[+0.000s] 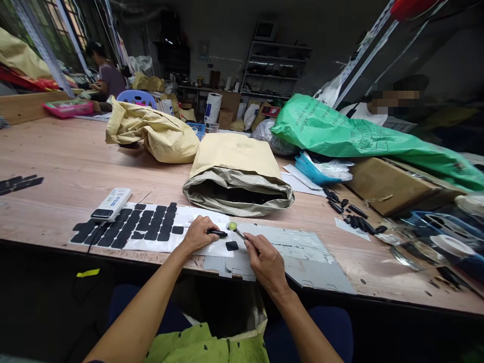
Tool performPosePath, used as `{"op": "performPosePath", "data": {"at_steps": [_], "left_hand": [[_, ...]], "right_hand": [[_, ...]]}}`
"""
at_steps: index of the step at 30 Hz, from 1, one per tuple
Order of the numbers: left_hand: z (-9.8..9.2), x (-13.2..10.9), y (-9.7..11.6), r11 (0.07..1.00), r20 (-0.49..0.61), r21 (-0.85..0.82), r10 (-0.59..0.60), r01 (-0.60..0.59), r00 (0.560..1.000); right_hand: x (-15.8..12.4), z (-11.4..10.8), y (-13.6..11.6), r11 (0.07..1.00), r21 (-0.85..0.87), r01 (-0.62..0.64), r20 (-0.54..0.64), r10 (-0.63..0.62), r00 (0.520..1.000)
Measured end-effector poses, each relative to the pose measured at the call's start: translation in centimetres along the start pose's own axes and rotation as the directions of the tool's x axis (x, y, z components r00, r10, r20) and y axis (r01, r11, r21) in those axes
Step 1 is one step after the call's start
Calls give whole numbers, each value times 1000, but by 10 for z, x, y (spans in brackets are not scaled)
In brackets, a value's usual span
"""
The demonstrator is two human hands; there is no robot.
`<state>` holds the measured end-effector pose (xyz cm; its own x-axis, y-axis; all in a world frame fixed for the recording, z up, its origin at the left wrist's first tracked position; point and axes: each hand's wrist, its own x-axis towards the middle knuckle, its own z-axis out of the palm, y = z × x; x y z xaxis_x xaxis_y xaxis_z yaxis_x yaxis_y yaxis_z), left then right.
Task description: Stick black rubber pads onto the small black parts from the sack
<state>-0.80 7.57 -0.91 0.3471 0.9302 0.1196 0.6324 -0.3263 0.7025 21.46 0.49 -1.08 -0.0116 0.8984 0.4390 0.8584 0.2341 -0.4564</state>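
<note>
My left hand (197, 235) pinches a short black stick-like piece (218, 233) at the table's front edge, over a white backing sheet (189, 218). My right hand (264, 259) grips a thin metal tool with a yellow-green tip (233, 227), which points at the black piece. One black pad (232, 246) lies between my hands. Several black pads (143, 225) sit in rows on the sheet to the left. A grey flat panel (302, 252) lies under my right hand.
An open tan sack (236, 176) lies just behind my hands, a second one (151, 133) further left. A white remote-like device (112, 204) rests on the sheet. Loose black parts (351, 212), a cardboard box (393, 184) and a green bag (359, 136) are right. A person sits far left.
</note>
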Motion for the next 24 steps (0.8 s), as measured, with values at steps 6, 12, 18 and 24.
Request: {"op": "performPosePath", "data": {"at_steps": [6,12,18,24], "left_hand": [[-2,-2,5,998,9,61,1,-1,1000],[2,-2,0,996,-1,85,38,-38,999],[-2,1,-1,994,30,74,76,-78,997],[-9,-45,34,947,71,-18,320,-320,945]], "right_hand": [[36,9,23,987,-161,-13,-89,-2,996],[52,30,44,960,-279,-27,-60,11,998],[51,32,43,950,-304,-65,-31,59,998],[52,31,40,948,-311,-70,-29,64,998]]}}
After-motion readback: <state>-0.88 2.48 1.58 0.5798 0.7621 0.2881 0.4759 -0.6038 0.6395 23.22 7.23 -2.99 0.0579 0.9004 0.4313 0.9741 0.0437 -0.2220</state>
